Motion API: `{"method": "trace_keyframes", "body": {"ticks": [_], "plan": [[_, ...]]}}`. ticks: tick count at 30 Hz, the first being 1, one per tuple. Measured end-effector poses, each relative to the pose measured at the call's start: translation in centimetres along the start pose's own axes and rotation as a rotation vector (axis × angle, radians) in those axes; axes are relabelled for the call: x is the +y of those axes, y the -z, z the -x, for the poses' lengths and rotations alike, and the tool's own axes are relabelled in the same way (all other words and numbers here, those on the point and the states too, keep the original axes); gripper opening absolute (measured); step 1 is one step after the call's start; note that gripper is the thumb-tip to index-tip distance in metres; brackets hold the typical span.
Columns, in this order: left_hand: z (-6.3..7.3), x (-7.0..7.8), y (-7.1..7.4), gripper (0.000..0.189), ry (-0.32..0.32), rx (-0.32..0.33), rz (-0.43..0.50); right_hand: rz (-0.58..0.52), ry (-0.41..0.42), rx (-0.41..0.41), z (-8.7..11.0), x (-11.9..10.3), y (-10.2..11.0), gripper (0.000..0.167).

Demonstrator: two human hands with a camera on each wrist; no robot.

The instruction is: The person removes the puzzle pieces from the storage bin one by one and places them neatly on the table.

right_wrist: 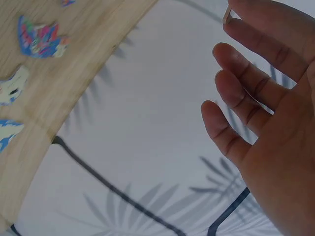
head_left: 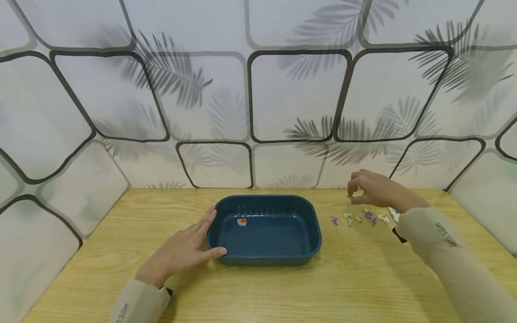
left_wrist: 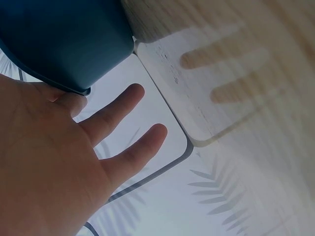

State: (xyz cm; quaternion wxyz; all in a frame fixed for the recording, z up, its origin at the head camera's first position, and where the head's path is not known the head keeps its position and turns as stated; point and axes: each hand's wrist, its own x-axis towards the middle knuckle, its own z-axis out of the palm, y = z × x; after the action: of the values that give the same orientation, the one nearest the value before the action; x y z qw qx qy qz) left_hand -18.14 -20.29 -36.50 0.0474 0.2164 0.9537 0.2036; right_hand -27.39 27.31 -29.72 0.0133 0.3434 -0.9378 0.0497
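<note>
A dark blue rectangular dish point(head_left: 264, 261) stands on the table, with one small red and pale puzzle piece point(head_left: 242, 222) inside near its left end. Against the dish's left side rests my left hand point(head_left: 183, 251), fingers spread and straight, thumb over the front left corner; the left wrist view shows two fingers reaching out below the rim. At the back right, my right hand point(head_left: 373, 190) pinches a small, thin puzzle piece point(right_wrist: 227, 14) between thumb and fingertips, above the table. The other fingers curve loosely in the right wrist view.
Several irregular printed puzzle pieces lie in a row right of the dish, including a pink one point(head_left: 335, 220), a purple one point(head_left: 369, 217) and a white one point(head_left: 383, 218). Patterned white cloth walls point(head_left: 291, 166) border the wooden table point(head_left: 258, 296) at the back and sides.
</note>
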Motion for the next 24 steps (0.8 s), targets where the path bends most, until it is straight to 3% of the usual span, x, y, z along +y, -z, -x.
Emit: {"method": "trace_keyframes", "body": {"ticks": [7, 24], "plan": [[-0.2, 0.1, 0.0, 0.098, -0.013, 0.014, -0.010, -0.010, -0.072, -0.003, 2.1, 2.2, -0.2, 0.009], [0.1, 0.2, 0.0, 0.099, -0.005, 0.006, 0.008, -0.041, -0.151, -0.026, 6.6, 7.7, -2.3, 0.009]]}}
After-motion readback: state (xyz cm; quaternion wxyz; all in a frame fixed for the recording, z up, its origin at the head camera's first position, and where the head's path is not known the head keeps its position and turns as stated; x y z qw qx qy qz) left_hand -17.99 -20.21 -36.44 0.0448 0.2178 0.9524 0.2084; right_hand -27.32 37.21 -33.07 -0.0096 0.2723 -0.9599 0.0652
